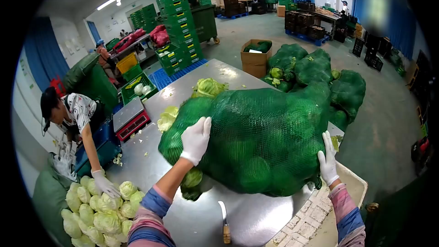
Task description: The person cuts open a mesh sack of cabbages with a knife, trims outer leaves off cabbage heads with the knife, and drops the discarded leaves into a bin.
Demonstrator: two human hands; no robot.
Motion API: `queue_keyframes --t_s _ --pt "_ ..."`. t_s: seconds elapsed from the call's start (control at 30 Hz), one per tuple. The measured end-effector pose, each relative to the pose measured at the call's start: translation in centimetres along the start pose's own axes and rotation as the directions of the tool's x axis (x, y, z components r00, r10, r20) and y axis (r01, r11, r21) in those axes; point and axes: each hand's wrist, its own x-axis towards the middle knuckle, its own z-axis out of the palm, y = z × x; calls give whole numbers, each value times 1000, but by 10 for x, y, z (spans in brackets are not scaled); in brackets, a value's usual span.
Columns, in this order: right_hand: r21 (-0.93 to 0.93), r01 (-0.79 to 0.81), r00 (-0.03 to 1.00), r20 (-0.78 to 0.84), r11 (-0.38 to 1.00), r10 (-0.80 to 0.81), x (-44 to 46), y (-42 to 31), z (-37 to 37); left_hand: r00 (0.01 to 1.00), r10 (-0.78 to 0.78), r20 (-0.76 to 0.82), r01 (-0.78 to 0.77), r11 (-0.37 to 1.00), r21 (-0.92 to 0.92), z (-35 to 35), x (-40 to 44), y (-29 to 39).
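Observation:
A large green mesh sack [260, 142] full of round cabbages lies across the metal table [183, 219]. My left hand [196, 140], in a white glove, is closed on the mesh at the sack's left part. My right hand [328, 159], also gloved, rests against the sack's right side with its fingers spread. Loose cabbages [209, 88] show behind the sack, and another [192, 177] sits under its lower left edge. Below the sack lies a curved knife [226, 228] with a wooden handle.
At the left, a co-worker [82, 114] reaches a gloved hand to piled cabbages [107, 222]. A red scale [132, 126] stands near them. Stacked green crates [178, 23], a cardboard box [255, 61] and more filled sacks [313, 68] are beyond. A white bin [359, 180] is at the right.

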Motion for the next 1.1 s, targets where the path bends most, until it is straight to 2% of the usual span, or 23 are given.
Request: queue_keyframes --t_s 0.1,0.13,0.17,0.23,0.3,0.33,0.4,0.47,0.53,0.57,0.63,0.67,0.7,0.73,0.77,0.8,0.83,0.87,0.9,0.97,1.0,1.07,1.1 --pt "30 -51 998 -34 998 52 0 -6 21 999 10 -32 -7 996 84 -29 -19 -8" --pt "-23 -47 998 -34 999 46 4 -13 25 999 -5 -41 9 995 101 -36 -21 -16" --pt "34 -44 998 -45 998 46 9 -12 33 999 -50 6 49 991 124 -45 -19 -22" --pt "10 -36 998 -58 999 37 17 -13 43 992 -115 56 111 991 81 -52 -18 -23" --pt "-20 -17 998 -60 1000 16 22 -9 47 993 -112 25 113 993 -31 -50 -15 -22" --pt "-50 -15 998 -57 999 13 22 -8 46 992 -95 83 99 994 -48 -55 -12 -20" --pt "-71 -2 999 -38 997 -1 26 -3 44 980 -80 180 134 941 -312 -68 -11 -25" --pt "-115 30 999 -34 993 -34 32 9 49 993 -18 119 71 885 -460 -94 -27 -29" --pt "-89 71 997 -12 993 -72 37 3 51 997 72 -34 -78 976 -201 -132 -63 -40" --pt "-126 88 996 -22 988 -92 40 14 54 996 38 -83 -50 988 -145 -148 -88 -41" --pt "-95 9 1000 7 995 -8 41 3 50 985 -147 -93 129 976 -173 -171 -152 -55" --pt "-91 26 999 23 996 -24 40 5 53 966 -250 -65 241 963 -120 -178 -191 -67" --pt "-254 37 999 -6 966 -40 34 9 55 917 -399 5 397 912 -104 -184 -228 -74" --pt "-405 37 996 -54 914 -64 30 7 55 806 -589 48 587 788 -188 -184 -269 -82" --pt "-632 106 971 -102 768 -217 9 -39 57 884 -465 -44 465 885 -12 -181 -314 -96" --pt "-539 259 908 -148 802 -393 -15 -86 64 837 -543 -66 542 840 -35 -181 -347 -84" --pt "-382 382 875 -142 842 -462 -41 -123 76 758 -653 -17 652 758 -23 -178 -380 -84" --pt "-260 438 881 -69 861 -469 -74 -148 88 678 -734 38 735 677 -45 -180 -396 -71" --pt "-107 315 919 282 943 -275 -99 -164 112 659 -751 38 751 655 -87 -173 -420 -72" --pt "89 243 908 329 966 -258 -193 -151 190 607 -793 51 781 583 -226 -168 -431 -63" --pt "-71 -36 836 545 997 69 -212 -182 189 633 -773 42 759 608 -234 -170 -424 -67" --pt "-196 -98 775 600 976 198 -244 -192 214 665 -742 84 739 638 -218 -176 -410 -75" --pt "-273 -36 805 562 961 190 -252 -198 221 681 -728 81 724 654 -219 -177 -398 -79"
